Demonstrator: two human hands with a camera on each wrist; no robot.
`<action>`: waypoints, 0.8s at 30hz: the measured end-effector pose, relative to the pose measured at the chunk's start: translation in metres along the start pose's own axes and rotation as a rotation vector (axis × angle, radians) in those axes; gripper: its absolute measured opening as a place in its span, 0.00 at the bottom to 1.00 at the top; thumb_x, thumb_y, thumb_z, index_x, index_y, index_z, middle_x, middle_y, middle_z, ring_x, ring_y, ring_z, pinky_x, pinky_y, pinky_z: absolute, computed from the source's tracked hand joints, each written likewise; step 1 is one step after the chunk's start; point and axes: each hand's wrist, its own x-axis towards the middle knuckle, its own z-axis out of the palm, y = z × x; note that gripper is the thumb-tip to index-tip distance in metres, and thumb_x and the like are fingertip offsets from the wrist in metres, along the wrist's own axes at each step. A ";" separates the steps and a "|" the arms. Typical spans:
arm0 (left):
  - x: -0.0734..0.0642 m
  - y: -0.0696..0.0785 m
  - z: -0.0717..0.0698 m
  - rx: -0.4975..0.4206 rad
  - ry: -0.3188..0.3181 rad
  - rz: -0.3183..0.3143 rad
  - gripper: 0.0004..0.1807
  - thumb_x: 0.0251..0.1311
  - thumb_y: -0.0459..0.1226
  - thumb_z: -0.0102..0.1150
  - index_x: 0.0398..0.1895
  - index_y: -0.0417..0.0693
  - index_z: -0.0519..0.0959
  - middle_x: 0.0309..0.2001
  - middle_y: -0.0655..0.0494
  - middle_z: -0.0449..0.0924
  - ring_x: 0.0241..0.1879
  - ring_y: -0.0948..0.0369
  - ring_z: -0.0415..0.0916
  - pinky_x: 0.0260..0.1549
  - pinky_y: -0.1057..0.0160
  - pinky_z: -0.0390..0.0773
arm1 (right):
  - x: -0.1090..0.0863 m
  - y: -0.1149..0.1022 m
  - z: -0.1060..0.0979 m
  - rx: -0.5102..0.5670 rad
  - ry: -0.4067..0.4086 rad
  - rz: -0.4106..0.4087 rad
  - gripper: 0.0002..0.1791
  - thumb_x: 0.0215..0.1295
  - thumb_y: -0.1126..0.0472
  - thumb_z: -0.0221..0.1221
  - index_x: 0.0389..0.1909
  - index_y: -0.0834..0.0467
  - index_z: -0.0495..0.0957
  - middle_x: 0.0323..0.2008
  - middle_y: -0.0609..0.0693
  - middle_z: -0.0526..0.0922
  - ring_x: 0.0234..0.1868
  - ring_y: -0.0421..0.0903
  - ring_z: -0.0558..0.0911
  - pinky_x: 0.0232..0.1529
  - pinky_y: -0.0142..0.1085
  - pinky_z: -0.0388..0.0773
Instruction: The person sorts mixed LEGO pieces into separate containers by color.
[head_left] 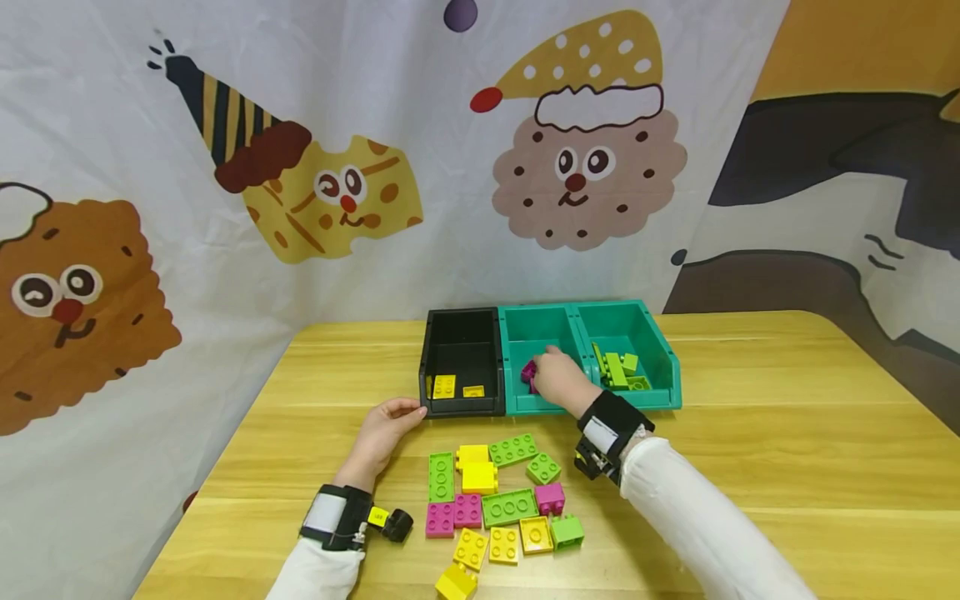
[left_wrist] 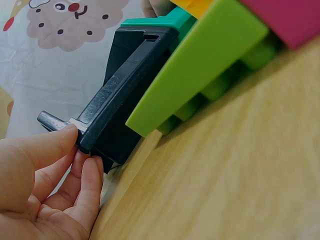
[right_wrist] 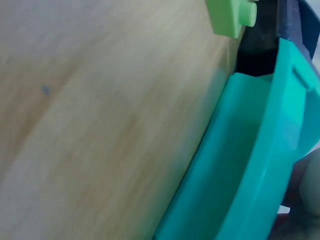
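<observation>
My left hand (head_left: pixel 386 433) pinches the front left corner of the black bin (left_wrist: pixel 107 95) between thumb and fingertips. Over the middle teal bin (head_left: pixel 536 321), my right hand (head_left: pixel 562 382) reaches in with bent fingers. Magenta bricks (head_left: pixel 528 375) show beside those fingers; whether they are held or lie loose cannot be told. At the right edge of the right wrist view, the bin's front wall (right_wrist: pixel 215 165) and blur hide most of that hand. Two yellow bricks (head_left: pixel 445 387) lie inside the black bin, and several green bricks (head_left: pixel 617 371) lie in the right teal bin (head_left: pixel 663 367).
Between the forearms, loose bricks lie on the wooden table (head_left: pixel 787 433): green (head_left: pixel 441 477), yellow (head_left: pixel 480 477) and magenta (head_left: pixel 439 519). The three bins stand side by side before a printed cloth (head_left: pixel 450 208). A green brick (left_wrist: pixel 200 70) looms close in the left wrist view.
</observation>
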 end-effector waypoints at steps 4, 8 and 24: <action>0.000 0.001 0.001 0.003 0.003 -0.001 0.12 0.56 0.29 0.62 0.41 0.29 0.79 0.32 0.57 0.80 0.34 0.66 0.74 0.35 0.73 0.75 | -0.006 -0.001 -0.008 0.122 0.036 0.022 0.20 0.68 0.67 0.46 0.57 0.70 0.72 0.62 0.68 0.69 0.64 0.63 0.67 0.61 0.52 0.69; 0.000 0.003 0.001 0.008 0.005 -0.003 0.12 0.56 0.30 0.62 0.41 0.29 0.79 0.32 0.57 0.80 0.34 0.66 0.73 0.36 0.72 0.75 | -0.015 -0.002 -0.018 0.225 0.111 0.001 0.18 0.69 0.63 0.49 0.56 0.67 0.74 0.61 0.65 0.69 0.60 0.60 0.72 0.58 0.51 0.72; -0.002 0.004 0.001 -0.001 0.006 -0.011 0.11 0.56 0.30 0.62 0.41 0.30 0.79 0.32 0.58 0.80 0.33 0.67 0.74 0.36 0.72 0.75 | -0.064 -0.002 -0.031 0.490 0.144 -0.104 0.14 0.71 0.61 0.49 0.48 0.62 0.80 0.52 0.59 0.78 0.53 0.56 0.76 0.51 0.50 0.76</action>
